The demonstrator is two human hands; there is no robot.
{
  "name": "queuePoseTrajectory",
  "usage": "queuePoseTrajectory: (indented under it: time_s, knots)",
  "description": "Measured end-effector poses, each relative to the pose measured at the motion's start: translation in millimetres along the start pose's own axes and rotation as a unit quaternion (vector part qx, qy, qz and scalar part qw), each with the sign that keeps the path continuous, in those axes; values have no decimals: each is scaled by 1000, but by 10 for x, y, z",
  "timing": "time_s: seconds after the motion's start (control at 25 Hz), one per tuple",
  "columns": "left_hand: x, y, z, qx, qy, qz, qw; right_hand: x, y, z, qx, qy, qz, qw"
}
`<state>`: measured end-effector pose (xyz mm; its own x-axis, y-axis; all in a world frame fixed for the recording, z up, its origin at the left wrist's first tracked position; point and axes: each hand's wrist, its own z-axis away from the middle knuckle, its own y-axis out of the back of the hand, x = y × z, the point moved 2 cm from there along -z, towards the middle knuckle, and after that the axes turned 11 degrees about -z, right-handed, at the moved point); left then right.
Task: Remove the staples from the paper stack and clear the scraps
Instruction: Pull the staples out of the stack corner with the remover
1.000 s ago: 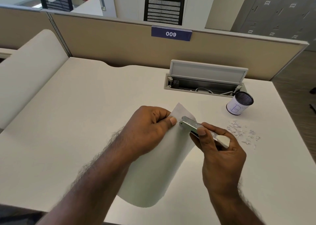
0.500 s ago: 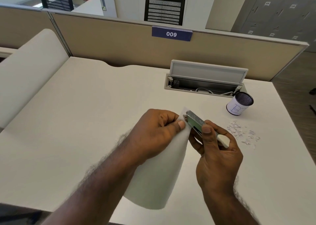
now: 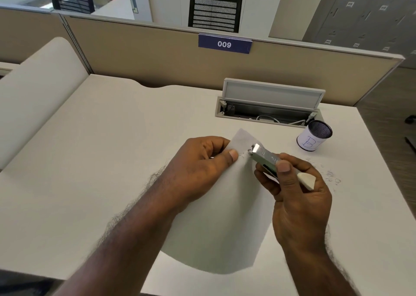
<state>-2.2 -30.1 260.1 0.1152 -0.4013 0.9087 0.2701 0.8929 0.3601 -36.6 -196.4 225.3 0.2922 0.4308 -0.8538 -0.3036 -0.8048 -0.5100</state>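
My left hand (image 3: 203,165) pinches the upper part of a white paper stack (image 3: 225,217), thumb on top, holding it curled above the white desk (image 3: 90,160). In my right hand (image 3: 297,196) I grip a silver stapler-type tool (image 3: 264,157) with a white rear end. Its metal tip touches the paper just right of my left thumb, where the sheet looks torn. Small white scraps (image 3: 329,175) lie on the desk to the right of my right hand.
A dark mesh cup (image 3: 314,139) wrapped in white paper marked "B" stands at the right. Behind it an open cable tray (image 3: 267,107) with its lid up is set into the desk. A beige partition (image 3: 157,57) runs along the back.
The paper has uncurled and spread wider beneath my hands. The tool's tip has shifted a little to the right, away from my left thumb, and points up at the paper's top corner.
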Motion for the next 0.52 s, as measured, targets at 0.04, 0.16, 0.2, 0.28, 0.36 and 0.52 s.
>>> queuePoseTrajectory:
  time_s: [0.04,0.16,0.2,0.28,0.36,0.52]
  knots:
    - [-5,11,-8,2,-3,-2,1000,-11,6,-1,-9,4,12,1000]
    - [-11,35,-14,8,-7,-2,1000,-44,3,14,-36,12,38,999]
    - [-5,34,-12,11,-7,-8,1000,-50,2,19,-43,15,49,998]
    - [9,23,-1,13,-12,-25,1000,-53,3,28,-48,17,74,996]
    - [16,21,0,15,-12,-36,999,-48,-6,37,-56,19,89,994]
    - [-56,146,-31,47,20,-38,998,-89,28,-139,-44,-16,-22,999]
